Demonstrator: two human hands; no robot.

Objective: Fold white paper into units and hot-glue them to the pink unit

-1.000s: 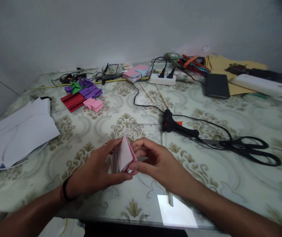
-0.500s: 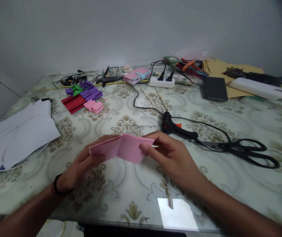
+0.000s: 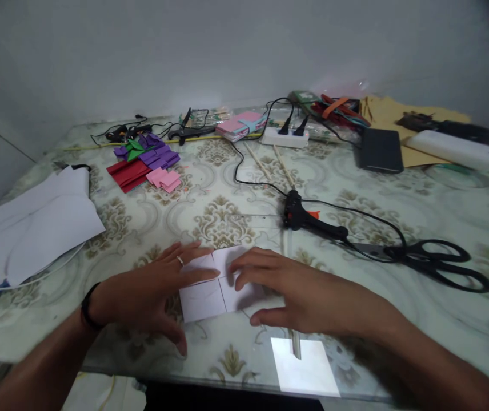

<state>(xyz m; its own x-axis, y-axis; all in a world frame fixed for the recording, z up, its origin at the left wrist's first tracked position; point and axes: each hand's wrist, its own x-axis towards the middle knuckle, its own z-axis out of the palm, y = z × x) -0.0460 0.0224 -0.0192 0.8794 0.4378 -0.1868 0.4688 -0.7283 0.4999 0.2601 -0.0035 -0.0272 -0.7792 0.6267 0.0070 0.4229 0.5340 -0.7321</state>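
Observation:
A sheet of paper (image 3: pixel 204 301) lies on the patterned tabletop, white side up, with crease lines crossing at its middle. My left hand (image 3: pixel 150 291) rests over its left part, fingers stretched out and thumb apart on the near side. Over the right part is my right hand (image 3: pixel 296 285), its fingers spread and slightly bent, nothing gripped between them. The hands cover the sheet's left and right edges in part. Beyond my right hand lies a black glue gun (image 3: pixel 313 220), with black-handled scissors (image 3: pixel 433 260) to its right.
Folded paper pieces, red (image 3: pixel 128 173), purple (image 3: pixel 161 155) and pink (image 3: pixel 165 179), lie at back left. White sheets (image 3: pixel 47 222) are at far left. A power strip (image 3: pixel 285 137), a bundle of pink paper (image 3: pixel 238 124) and a dark box-like item (image 3: pixel 380 150) sit toward the wall.
The folded pink paper held up between both hands is now opened flat on the table, white side up. My fingers have let go and spread over it.

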